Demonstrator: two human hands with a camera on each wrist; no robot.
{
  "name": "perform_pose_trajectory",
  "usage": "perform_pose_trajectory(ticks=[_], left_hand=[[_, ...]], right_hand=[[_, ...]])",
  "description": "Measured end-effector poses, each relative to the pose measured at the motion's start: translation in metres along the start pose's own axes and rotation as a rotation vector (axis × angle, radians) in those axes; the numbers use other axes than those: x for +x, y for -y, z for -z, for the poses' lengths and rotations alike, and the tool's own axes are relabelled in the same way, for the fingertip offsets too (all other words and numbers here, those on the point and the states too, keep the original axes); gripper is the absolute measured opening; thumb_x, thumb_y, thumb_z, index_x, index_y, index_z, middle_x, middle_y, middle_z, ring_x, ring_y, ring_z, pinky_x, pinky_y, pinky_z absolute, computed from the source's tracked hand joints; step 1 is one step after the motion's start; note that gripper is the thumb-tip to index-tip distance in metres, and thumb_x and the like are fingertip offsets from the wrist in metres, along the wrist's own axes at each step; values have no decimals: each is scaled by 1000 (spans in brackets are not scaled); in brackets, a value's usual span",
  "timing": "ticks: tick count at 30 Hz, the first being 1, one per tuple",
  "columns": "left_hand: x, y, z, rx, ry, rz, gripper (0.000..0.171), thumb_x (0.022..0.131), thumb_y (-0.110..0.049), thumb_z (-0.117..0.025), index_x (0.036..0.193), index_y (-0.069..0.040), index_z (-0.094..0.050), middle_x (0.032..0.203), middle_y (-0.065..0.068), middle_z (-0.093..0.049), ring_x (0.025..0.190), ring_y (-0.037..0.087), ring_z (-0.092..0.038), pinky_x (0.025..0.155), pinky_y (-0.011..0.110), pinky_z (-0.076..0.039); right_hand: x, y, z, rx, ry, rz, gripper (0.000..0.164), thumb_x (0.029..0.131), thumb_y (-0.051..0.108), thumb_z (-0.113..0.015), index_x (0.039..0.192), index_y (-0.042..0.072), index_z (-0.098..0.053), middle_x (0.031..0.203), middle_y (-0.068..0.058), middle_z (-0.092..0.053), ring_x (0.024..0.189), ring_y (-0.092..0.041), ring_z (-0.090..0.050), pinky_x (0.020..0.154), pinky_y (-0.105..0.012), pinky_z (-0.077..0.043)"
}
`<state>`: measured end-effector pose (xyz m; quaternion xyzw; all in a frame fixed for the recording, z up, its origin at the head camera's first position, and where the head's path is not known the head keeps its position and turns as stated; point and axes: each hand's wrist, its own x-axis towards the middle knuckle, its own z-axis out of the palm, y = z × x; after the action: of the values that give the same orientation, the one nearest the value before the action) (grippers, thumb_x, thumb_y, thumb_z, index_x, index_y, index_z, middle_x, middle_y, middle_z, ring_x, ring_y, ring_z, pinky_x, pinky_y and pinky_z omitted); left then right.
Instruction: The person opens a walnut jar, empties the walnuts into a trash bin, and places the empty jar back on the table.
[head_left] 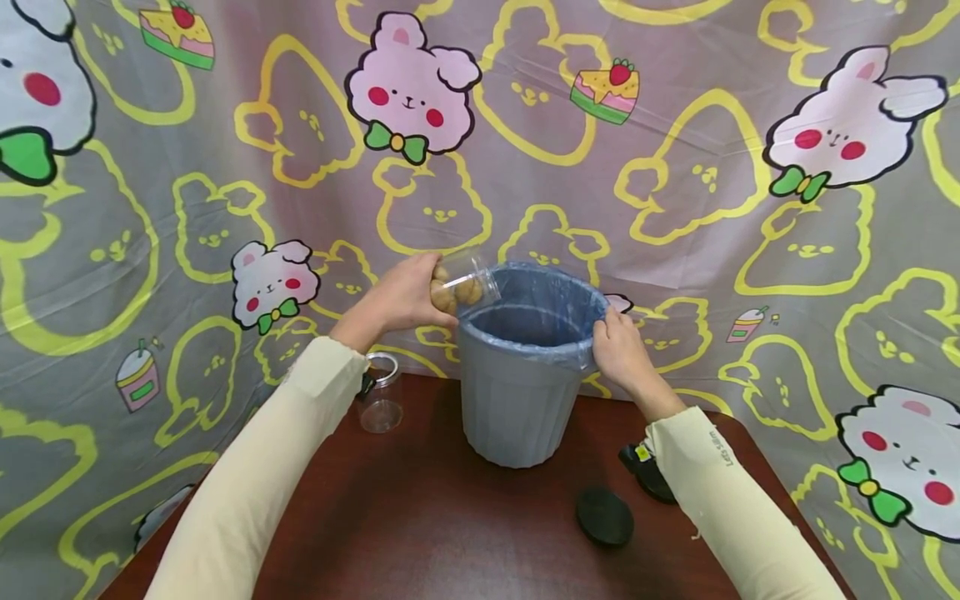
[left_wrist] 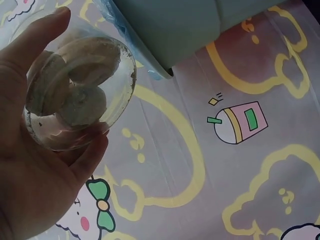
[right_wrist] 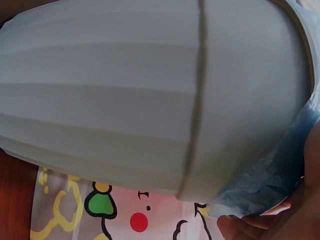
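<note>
My left hand (head_left: 405, 293) grips a clear plastic jar (head_left: 468, 273), tipped on its side with its mouth at the left rim of a grey trash can (head_left: 517, 400). Several round, tan-brown pieces (head_left: 455, 292) lie inside the jar; the left wrist view shows them (left_wrist: 82, 102) through its base, fingers and thumb around the wall. A blue plastic bag (head_left: 555, 292) lines the can and folds over its rim. On the can's right side, my right hand (head_left: 621, 346) holds the rim and the bag's edge (right_wrist: 265, 187), fingers curled over it.
A second clear jar (head_left: 381, 408) stands on the brown table (head_left: 450, 533) left of the can. To the can's right lie a round black lid (head_left: 604, 517) and another dark round thing (head_left: 654, 479), partly behind the right sleeve. A patterned curtain (head_left: 525, 183) hangs close behind.
</note>
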<state>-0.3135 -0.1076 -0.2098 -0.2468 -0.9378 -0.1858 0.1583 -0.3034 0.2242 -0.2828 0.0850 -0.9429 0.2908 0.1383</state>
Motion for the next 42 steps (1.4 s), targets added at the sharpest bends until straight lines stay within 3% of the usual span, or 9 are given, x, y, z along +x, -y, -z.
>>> perform_pose_trajectory(ticks=[15,20,28,35,42], left_hand=[[7,-1,2,167,66,-5,110,61,-48,-85,143,-2,-28,132,15,-44,121,30,-43,99,45,-38],[7,-1,1,212,77,-12,108,62,-50,-85,142,-4,-29,132,14,-44,122,30,-43,97,45,-39],[10,0,2,253,63,-37,101,60,-48,-86,135,-3,-36,118,12,-48,111,29,-47,89,44,-44],[12,2,4,319,59,-91,104,62,-45,-85,139,1,-31,131,18,-44,118,33,-43,96,44,-40],[11,1,4,385,30,-151,102,62,-44,-86,137,1,-34,132,19,-43,120,35,-42,98,44,-39]], right_hand=[[0,-2,-1,13,5,-8,55,102,22,-20,145,-11,-11,149,-34,-12,137,-45,-12,108,-55,-14],[0,-1,-2,8,-18,8,55,101,22,-20,144,-13,-14,147,-35,-16,135,-46,-16,108,-55,-16],[0,-2,-2,8,-34,10,55,101,21,-21,143,-13,-15,146,-36,-18,135,-47,-17,107,-55,-17],[0,-2,-1,24,1,-2,55,102,23,-19,145,-11,-11,149,-33,-12,137,-44,-11,108,-55,-14],[-2,-1,-1,41,10,-5,56,102,24,-19,145,-10,-10,150,-31,-9,138,-43,-9,109,-54,-13]])
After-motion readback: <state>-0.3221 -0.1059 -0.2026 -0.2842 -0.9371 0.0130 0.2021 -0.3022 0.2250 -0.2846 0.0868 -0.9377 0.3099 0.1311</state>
